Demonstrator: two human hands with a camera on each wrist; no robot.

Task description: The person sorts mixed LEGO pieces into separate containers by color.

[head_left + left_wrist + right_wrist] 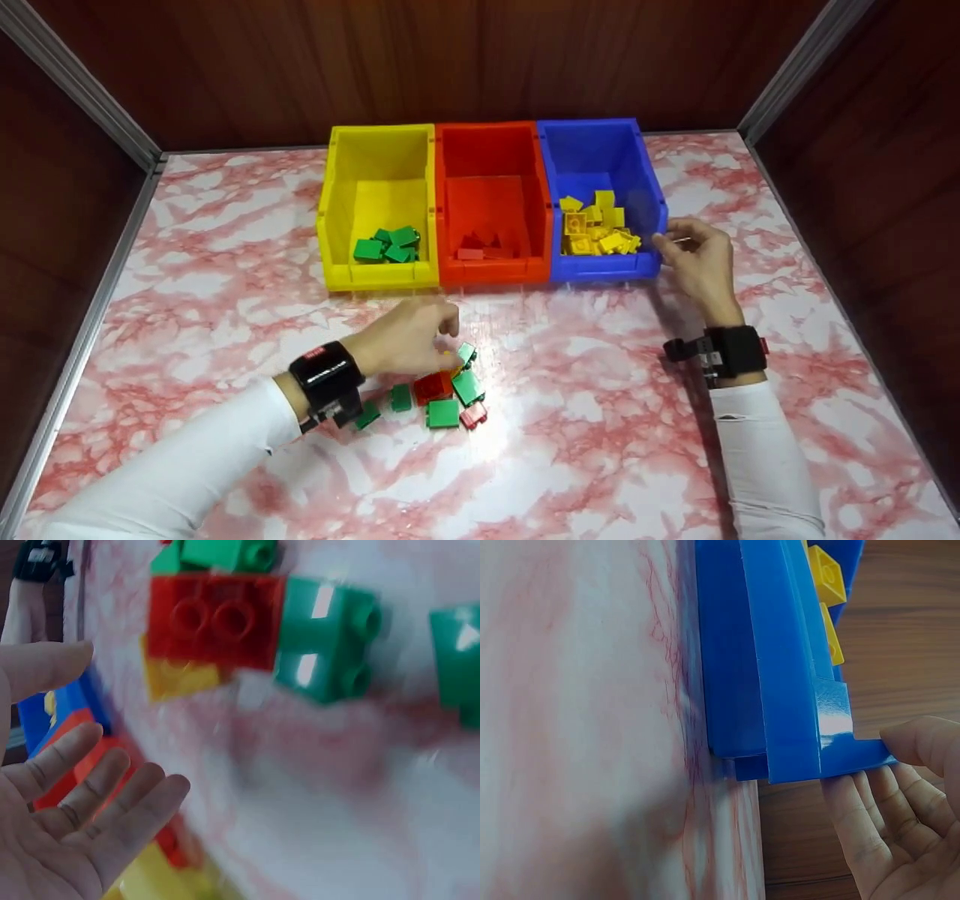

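Observation:
My left hand hovers just above a small group of toy building blocks. In the left wrist view its thumb and fingers are spread apart with nothing between them. Closest to it are a red block and a partly covered yellow block. Around these lie several green blocks and a pinkish-red block. My right hand pinches the side rim of the blue bin, thumb on one face and fingers on the other. Yellow blocks fill the front of that bin.
A yellow bin holding green blocks stands beside a red bin with some red blocks. The blue bin adjoins on the right. Dark wood-look panels enclose the marbled pink-and-white table.

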